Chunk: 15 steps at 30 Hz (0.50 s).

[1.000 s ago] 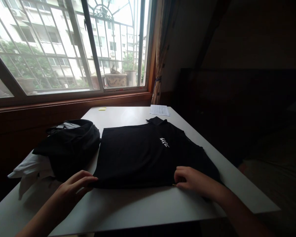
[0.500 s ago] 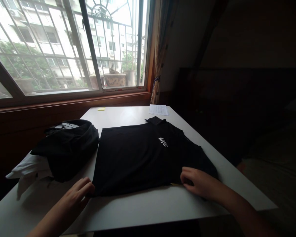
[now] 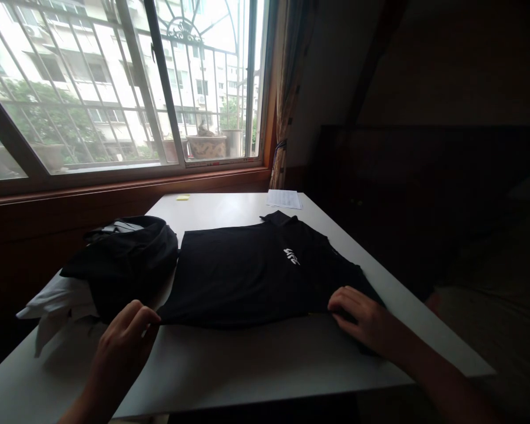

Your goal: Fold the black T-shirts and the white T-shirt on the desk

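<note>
A black collared shirt (image 3: pixel 242 277) with a small white print lies spread on the white table (image 3: pixel 247 371), its collar toward the far right. My left hand (image 3: pixel 130 330) pinches the shirt's near left corner between thumb and fingers. At the near edge, to the right, my right hand (image 3: pixel 353 309) grips the fabric, with the fingertips partly hidden. Between the two hands the near edge looks drawn taut and slightly raised. A thin yellowish bit shows at that edge beside my right hand.
Left of the shirt sits a heap of black and white clothes (image 3: pixel 123 265). Printed paper sheets (image 3: pixel 284 199) and a yellow sticky note (image 3: pixel 182 198) lie at the table's far end. Beyond stands a barred window (image 3: pixel 115 88) with a tied curtain (image 3: pixel 285 118).
Both hands have lifted the shirt's near edge and moved it slightly away from me. My left hand has also shifted a little left, pulling the corner outward.
</note>
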Each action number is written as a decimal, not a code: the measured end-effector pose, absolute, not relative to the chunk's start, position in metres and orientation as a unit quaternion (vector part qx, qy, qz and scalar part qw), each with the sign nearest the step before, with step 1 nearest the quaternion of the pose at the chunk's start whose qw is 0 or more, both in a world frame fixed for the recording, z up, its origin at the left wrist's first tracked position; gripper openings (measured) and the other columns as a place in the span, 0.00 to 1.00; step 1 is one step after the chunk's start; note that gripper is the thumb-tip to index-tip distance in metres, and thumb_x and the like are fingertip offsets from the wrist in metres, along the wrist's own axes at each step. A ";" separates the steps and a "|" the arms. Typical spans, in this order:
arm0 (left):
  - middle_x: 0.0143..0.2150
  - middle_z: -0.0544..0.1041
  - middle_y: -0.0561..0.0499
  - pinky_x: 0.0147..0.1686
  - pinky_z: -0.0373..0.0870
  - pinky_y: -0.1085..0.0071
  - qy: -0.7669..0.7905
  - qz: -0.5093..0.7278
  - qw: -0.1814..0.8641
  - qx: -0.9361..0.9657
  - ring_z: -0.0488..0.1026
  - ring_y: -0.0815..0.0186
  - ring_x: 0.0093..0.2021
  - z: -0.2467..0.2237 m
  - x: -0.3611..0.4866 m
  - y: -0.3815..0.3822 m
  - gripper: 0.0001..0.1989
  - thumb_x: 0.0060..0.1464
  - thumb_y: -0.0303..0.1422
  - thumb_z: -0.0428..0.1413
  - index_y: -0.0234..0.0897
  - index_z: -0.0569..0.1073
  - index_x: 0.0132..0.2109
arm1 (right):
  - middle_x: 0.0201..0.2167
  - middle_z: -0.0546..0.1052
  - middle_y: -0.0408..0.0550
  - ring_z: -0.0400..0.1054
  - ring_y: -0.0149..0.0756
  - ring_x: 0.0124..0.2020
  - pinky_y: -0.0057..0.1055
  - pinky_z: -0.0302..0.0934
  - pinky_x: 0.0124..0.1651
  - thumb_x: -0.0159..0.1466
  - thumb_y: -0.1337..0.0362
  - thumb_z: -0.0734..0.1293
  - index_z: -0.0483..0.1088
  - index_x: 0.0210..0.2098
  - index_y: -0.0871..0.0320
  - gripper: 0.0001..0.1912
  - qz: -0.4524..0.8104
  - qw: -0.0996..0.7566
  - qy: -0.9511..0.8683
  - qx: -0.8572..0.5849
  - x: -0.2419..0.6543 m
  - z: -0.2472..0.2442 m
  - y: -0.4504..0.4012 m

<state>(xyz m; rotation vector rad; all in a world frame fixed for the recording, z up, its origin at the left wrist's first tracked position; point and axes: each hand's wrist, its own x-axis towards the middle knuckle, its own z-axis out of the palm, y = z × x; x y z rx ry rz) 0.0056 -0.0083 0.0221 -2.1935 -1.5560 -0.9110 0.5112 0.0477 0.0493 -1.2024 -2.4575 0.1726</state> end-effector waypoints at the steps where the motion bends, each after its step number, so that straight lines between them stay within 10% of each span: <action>1: 0.32 0.63 0.54 0.26 0.59 0.74 -0.537 -0.319 0.174 -0.761 0.65 0.68 0.28 0.019 0.005 -0.009 0.07 0.65 0.28 0.49 0.40 0.65 0.35 | 0.39 0.74 0.48 0.70 0.39 0.42 0.36 0.66 0.48 0.63 0.74 0.62 0.69 0.39 0.54 0.10 0.054 0.211 -0.883 -0.417 0.513 0.046 0.047; 15: 0.40 0.75 0.48 0.40 0.68 0.67 -0.439 -0.175 0.237 -0.849 0.72 0.61 0.38 -0.004 -0.018 -0.020 0.18 0.60 0.17 0.44 0.39 0.74 0.40 | 0.39 0.72 0.47 0.68 0.37 0.41 0.33 0.65 0.43 0.66 0.76 0.60 0.71 0.37 0.55 0.12 0.092 0.147 -0.892 -0.416 0.515 0.011 0.024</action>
